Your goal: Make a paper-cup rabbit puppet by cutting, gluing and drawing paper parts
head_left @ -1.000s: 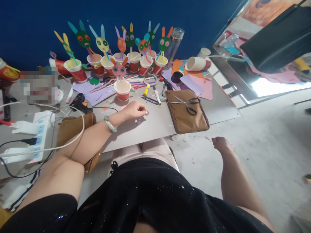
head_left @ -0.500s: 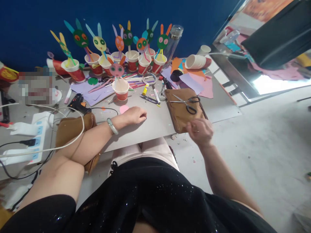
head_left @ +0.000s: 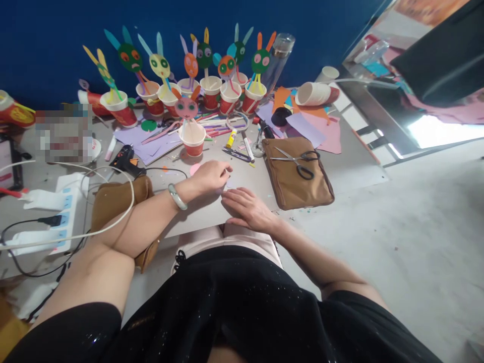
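Note:
My left hand [head_left: 212,176], with a pale green bangle [head_left: 177,196] at its wrist, rests on the grey tabletop [head_left: 200,217]. Its fingers are loosely bent and a little apart, and I see nothing held in them. Just behind this hand lies a pink paper circle [head_left: 194,169], partly covered. My right hand [head_left: 247,209] is stretched out palm down by the table's near edge, its fingertips close to my left hand and nothing in its grasp. Beyond the hands stands a red-and-white paper cup [head_left: 192,140] carrying a pink rabbit face [head_left: 186,107].
Scissors [head_left: 297,160] lie on a brown pouch [head_left: 302,189] at the right. Several cups with paper animals line the blue wall [head_left: 68,40]. A black glue gun [head_left: 126,162], cables and a white power strip [head_left: 70,212] occupy the left. Pens and coloured paper [head_left: 306,128] lie behind.
My right hand has moved left from the pouch's near corner to beside my left hand, its closed fingers straightening. My left hand's fingers have loosened slightly from a fist. The view has shifted a little.

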Demonstrator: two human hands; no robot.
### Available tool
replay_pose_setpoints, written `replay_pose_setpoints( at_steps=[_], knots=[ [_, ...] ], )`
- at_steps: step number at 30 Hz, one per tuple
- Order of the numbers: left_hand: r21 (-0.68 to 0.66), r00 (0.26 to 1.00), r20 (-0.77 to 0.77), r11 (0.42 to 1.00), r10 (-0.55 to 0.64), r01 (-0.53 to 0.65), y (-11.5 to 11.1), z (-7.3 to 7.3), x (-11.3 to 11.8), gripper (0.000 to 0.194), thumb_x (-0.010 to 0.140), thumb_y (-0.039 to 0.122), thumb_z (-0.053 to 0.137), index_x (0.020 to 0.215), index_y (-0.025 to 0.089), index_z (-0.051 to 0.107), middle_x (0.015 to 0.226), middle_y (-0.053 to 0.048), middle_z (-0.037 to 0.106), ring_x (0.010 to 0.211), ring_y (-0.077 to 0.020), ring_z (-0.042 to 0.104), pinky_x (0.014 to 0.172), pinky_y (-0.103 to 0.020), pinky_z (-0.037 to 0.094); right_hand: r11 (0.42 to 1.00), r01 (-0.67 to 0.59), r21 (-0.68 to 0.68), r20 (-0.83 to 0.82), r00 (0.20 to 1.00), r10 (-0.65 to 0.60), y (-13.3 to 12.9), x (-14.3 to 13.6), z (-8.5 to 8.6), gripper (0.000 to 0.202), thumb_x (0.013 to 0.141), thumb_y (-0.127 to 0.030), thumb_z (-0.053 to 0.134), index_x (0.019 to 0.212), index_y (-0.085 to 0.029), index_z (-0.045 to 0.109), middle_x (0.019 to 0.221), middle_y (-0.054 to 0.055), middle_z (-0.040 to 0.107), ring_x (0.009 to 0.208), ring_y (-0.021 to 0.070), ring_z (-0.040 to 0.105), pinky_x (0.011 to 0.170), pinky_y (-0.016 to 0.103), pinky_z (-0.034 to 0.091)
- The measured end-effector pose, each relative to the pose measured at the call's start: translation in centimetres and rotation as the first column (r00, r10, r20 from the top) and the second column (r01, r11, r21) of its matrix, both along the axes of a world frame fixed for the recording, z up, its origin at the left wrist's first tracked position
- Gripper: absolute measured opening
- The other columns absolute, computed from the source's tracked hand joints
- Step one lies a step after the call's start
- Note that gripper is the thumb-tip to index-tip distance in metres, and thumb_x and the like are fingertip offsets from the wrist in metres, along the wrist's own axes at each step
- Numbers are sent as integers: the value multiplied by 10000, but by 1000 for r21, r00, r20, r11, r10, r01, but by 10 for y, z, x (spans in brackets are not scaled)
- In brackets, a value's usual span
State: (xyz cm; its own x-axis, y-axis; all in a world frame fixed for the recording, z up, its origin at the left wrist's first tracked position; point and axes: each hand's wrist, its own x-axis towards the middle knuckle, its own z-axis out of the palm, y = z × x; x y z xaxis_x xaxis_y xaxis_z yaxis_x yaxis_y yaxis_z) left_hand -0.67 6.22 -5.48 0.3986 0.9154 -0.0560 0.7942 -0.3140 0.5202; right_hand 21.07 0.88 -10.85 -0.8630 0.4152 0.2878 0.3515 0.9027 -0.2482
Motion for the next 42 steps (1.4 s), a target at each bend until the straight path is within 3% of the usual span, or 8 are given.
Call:
replay_pose_setpoints(
  at_steps=[8, 14, 20, 25, 28, 31, 36, 42],
  knots=[
    [84, 957, 267, 986, 118, -145, 2, 4, -2, 273, 890, 171, 553, 1068, 132, 756, 925, -79, 791, 779, -175, 678, 770, -296, 514, 998, 3, -61, 135, 991, 5, -3, -23, -3, 968, 950, -782, 390, 1531, -11, 459, 1597, 281, 460, 1539, 390, 395, 1254, 609, 352],
    [121, 920, 371, 976, 126, -183, 0, 8, -4, 221, 873, 162, 555, 1009, 146, 729, 859, -50, 767, 692, -146, 625, 693, -280, 478, 991, 77, -110, 149, 987, -60, 11, -33, -2, 972, 912, -815, 430, 1533, -69, 487, 1598, 262, 470, 1541, 402, 390, 1251, 624, 353],
    [126, 915, 385, 976, 117, -178, -1, 11, -5, 210, 900, 180, 537, 1019, 145, 706, 882, -55, 771, 748, -154, 652, 732, -286, 488, 992, 108, -67, 106, 989, -100, 8, -14, 0, 854, 963, -720, 476, 1531, -83, 493, 1611, 253, 457, 1535, 389, 406, 1260, 654, 325],
    [133, 970, 222, 982, 103, -135, -6, 18, -4, 244, 939, 190, 506, 1074, 145, 704, 948, -82, 779, 820, -184, 686, 755, -301, 491, 991, 124, -52, 133, 984, -116, 3, -1, -3, 872, 956, -723, 478, 1533, -69, 486, 1580, 267, 490, 1520, 404, 425, 1233, 660, 372],
    [144, 993, -101, 989, 59, -44, -16, 26, -1, 254, 954, 198, 489, 1028, 135, 723, 939, -135, 774, 845, -251, 710, 738, -349, 482, 985, 155, -80, 146, 979, -142, 9, -1, -3, 904, 941, -730, 508, 1566, -81, 441, 1609, 271, 446, 1541, 406, 389, 1231, 661, 375],
    [33, 921, -376, 991, -107, 129, -33, 34, 5, 261, 921, 123, 473, 911, 96, 732, 863, -194, 754, 860, -323, 727, 746, -401, 483, 977, 180, -110, 132, 977, -165, 22, -2, -3, 897, 937, -725, 531, 1575, -104, 424, 1613, 264, 447, 1542, 398, 391, 1234, 659, 369],
    [-49, 820, -499, 953, -281, 297, -60, 45, 11, 276, 938, 117, 466, 1023, 36, 716, 1038, -275, 743, 1018, -390, 707, 886, -479, 492, 973, 161, -167, 53, 987, -154, 40, 1, -6, 783, 945, -722, 522, 1464, -135, 516, 1576, 251, 505, 1524, 380, 426, 1230, 650, 377],
    [-28, 782, -574, 960, -243, 278, -69, 38, 14, 341, 886, 65, 465, 1176, 47, 643, 1170, -303, 709, 1157, -405, 629, 981, -537, 446, 963, 213, -163, -36, 974, -222, 41, 5, -10, 663, 962, -737, 452, 1270, -165, 587, 1522, 245, 558, 1489, 391, 461, 1204, 672, 383]
  ],
)
